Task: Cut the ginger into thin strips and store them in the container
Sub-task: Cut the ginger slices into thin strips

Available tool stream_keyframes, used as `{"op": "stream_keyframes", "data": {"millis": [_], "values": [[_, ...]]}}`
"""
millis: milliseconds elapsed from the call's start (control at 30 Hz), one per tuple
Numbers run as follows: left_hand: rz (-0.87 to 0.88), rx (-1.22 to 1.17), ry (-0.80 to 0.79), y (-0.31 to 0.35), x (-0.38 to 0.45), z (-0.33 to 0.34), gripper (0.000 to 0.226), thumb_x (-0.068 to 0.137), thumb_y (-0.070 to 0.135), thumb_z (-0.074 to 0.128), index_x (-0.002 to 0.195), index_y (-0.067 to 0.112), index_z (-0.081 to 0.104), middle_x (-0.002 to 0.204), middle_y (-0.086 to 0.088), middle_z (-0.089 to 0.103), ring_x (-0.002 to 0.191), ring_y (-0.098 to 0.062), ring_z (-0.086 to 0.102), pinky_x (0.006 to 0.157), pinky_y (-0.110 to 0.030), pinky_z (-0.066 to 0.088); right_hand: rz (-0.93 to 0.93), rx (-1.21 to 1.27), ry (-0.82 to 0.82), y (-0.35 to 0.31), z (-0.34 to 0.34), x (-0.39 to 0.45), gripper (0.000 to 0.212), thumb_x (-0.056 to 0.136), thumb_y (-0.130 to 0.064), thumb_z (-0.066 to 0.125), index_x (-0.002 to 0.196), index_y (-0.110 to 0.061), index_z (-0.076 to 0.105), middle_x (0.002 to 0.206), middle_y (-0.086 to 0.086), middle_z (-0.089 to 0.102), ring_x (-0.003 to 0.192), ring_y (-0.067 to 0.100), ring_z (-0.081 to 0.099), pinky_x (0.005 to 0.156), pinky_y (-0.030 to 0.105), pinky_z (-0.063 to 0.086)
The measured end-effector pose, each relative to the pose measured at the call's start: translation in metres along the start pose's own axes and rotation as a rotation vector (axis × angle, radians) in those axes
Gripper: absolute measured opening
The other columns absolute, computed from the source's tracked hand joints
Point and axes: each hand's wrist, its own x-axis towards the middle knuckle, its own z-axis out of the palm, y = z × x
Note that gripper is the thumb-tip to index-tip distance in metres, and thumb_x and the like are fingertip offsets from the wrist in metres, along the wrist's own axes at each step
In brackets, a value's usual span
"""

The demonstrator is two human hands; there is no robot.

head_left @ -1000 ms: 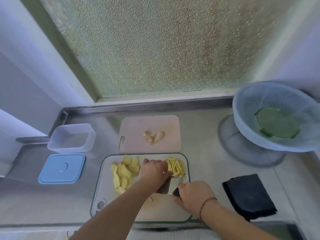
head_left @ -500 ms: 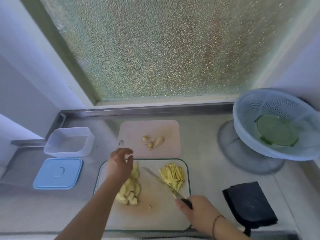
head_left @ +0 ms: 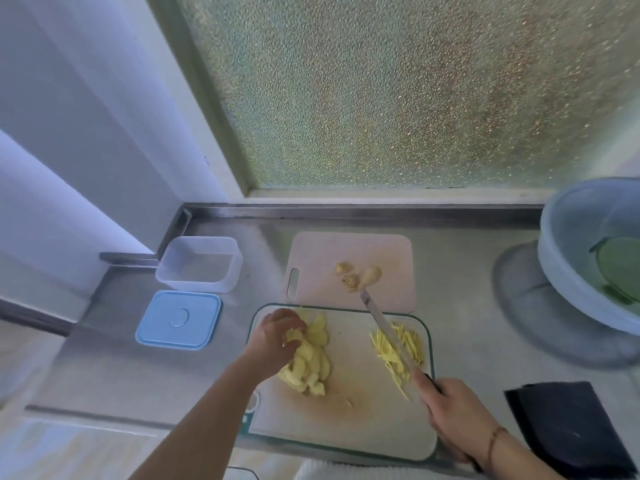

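A white cutting board with a green rim point(head_left: 346, 424) lies near the counter's front edge. A heap of yellow ginger slices point(head_left: 311, 362) covers its left part, and my left hand point(head_left: 273, 341) curls its fingers over the top of that heap, pinching slices. Thin ginger strips point(head_left: 398, 348) lie in a pile on the board's right part. My right hand point(head_left: 446, 414) grips the dark handle of a knife point(head_left: 384, 327), whose blade slants up and left over the strips. The clear container point(head_left: 199, 263) stands open at the back left, with its blue lid point(head_left: 178, 318) lying in front of it.
A pink board point(head_left: 318, 258) behind the white one carries a few ginger scraps point(head_left: 360, 275). A pale blue colander point(head_left: 571, 258) holding a green lid sits at the right. A dark cloth point(head_left: 568, 431) lies at the front right. Frosted glass backs the steel counter.
My left hand left the strips, crossed to the slice heap and now takes hold of slices. The knife lifted off the board and its blade swung up over the strip pile.
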Motion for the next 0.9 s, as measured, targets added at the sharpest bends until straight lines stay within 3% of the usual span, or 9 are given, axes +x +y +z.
{"op": "stream_keyframes", "data": {"millis": [67,200,233,300,400,500,567,733,900], "values": [[-0.016,-0.015,-0.028,0.001,0.001,-0.005,0.035,0.073,-0.007,0.079,0.097,0.018,0.078,0.098,0.018,0.058,0.086,0.006,0.057,0.078,-0.008,0.042,-0.002,-0.011,-0.01,-0.001,0.002,0.001,0.063,0.09,-0.063,0.038,0.047,-0.017,0.044,0.04,-0.001,0.048,0.043,0.015,0.051,0.058,0.03,0.045],[-0.031,0.033,-0.121,0.006,0.003,-0.013,0.029,0.084,-0.004,0.072,0.106,0.015,0.077,0.097,0.008,0.063,0.084,0.009,0.057,0.079,-0.006,0.039,0.008,-0.033,-0.026,-0.001,0.007,0.003,0.064,0.086,-0.068,0.035,0.049,-0.017,0.045,0.039,-0.002,0.047,0.042,0.015,0.05,0.06,0.033,0.049],[-0.005,0.064,-0.147,0.008,0.004,-0.015,0.028,0.086,0.0,0.072,0.108,0.016,0.077,0.103,0.006,0.065,0.09,0.005,0.058,0.085,-0.007,0.038,0.01,-0.033,-0.028,0.0,0.008,0.003,0.064,0.084,-0.07,0.035,0.049,-0.017,0.045,0.039,-0.002,0.047,0.042,0.015,0.05,0.059,0.033,0.048],[0.115,0.17,-0.249,0.01,0.005,-0.016,0.027,0.088,0.013,0.074,0.113,0.023,0.075,0.12,0.007,0.065,0.11,-0.013,0.056,0.099,-0.025,0.038,0.015,-0.025,-0.029,0.001,0.01,0.003,0.065,0.082,-0.072,0.035,0.05,-0.016,0.044,0.04,-0.001,0.046,0.043,0.018,0.049,0.057,0.032,0.046],[0.207,0.376,-0.418,0.016,0.006,-0.019,0.026,0.093,0.033,0.069,0.119,0.032,0.069,0.132,0.016,0.057,0.124,-0.013,0.041,0.106,-0.035,0.028,0.022,-0.024,-0.034,0.0,0.012,0.002,0.063,0.086,-0.067,0.038,0.052,-0.014,0.043,0.041,-0.001,0.045,0.043,0.018,0.049,0.056,0.031,0.044],[0.217,0.403,-0.354,0.018,0.009,-0.018,0.021,0.089,0.035,0.072,0.109,0.032,0.07,0.125,0.018,0.058,0.122,-0.012,0.039,0.104,-0.031,0.023,0.03,-0.021,-0.03,-0.001,0.013,0.0,0.061,0.089,-0.063,0.04,0.054,-0.014,0.042,0.041,-0.002,0.044,0.04,0.016,0.045,0.053,0.028,0.04],[0.203,0.393,-0.319,0.021,0.01,-0.02,0.016,0.088,0.033,0.073,0.104,0.03,0.071,0.116,0.017,0.061,0.115,-0.012,0.045,0.105,-0.033,0.028,0.047,-0.004,-0.026,-0.002,0.013,-0.001,0.059,0.091,-0.061,0.041,0.055,-0.014,0.042,0.041,-0.002,0.044,0.038,0.016,0.042,0.048,0.025,0.037],[0.301,0.445,-0.374,0.02,0.008,-0.021,0.02,0.092,0.029,0.068,0.112,0.028,0.071,0.115,0.012,0.065,0.11,-0.015,0.053,0.1,-0.034,0.032,0.038,-0.023,-0.016,-0.003,0.014,-0.003,0.058,0.092,-0.06,0.041,0.056,-0.014,0.042,0.041,-0.003,0.045,0.039,0.015,0.043,0.049,0.024,0.037],[0.379,0.382,-0.279,0.012,0.0,-0.017,0.006,0.084,0.021,0.074,0.089,0.023,0.071,0.101,0.007,0.067,0.1,-0.02,0.058,0.091,-0.039,0.045,0.029,-0.018,-0.032,-0.003,0.014,-0.002,0.06,0.089,-0.063,0.039,0.054,-0.015,0.041,0.041,-0.002,0.044,0.041,0.017,0.044,0.051,0.027,0.039]]}}
